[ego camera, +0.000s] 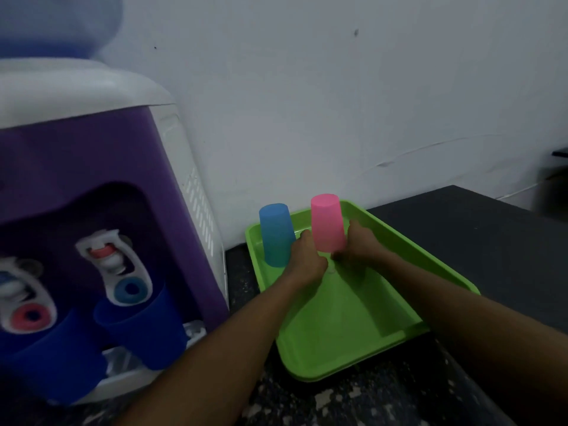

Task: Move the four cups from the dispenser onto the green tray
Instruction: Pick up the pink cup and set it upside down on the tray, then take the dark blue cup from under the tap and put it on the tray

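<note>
Both hands clasp the pink cup (pixel 327 223): the left hand (pixel 304 259) wraps its left side and the right hand (pixel 358 248) its right, near the green tray's (pixel 344 330) far edge. A light blue cup (pixel 276 235) stands in the tray's far left corner. 2 dark blue cups (pixel 144 330) sit under the dispenser's (pixel 92 167) taps.

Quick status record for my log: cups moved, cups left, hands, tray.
cups on tray: light blue cup and pink cup, both upside down at the far end
cups at dispenser: two dark blue cups under the taps
left hand: against pink cup
right hand: against pink cup
green tray: near half bare
</note>
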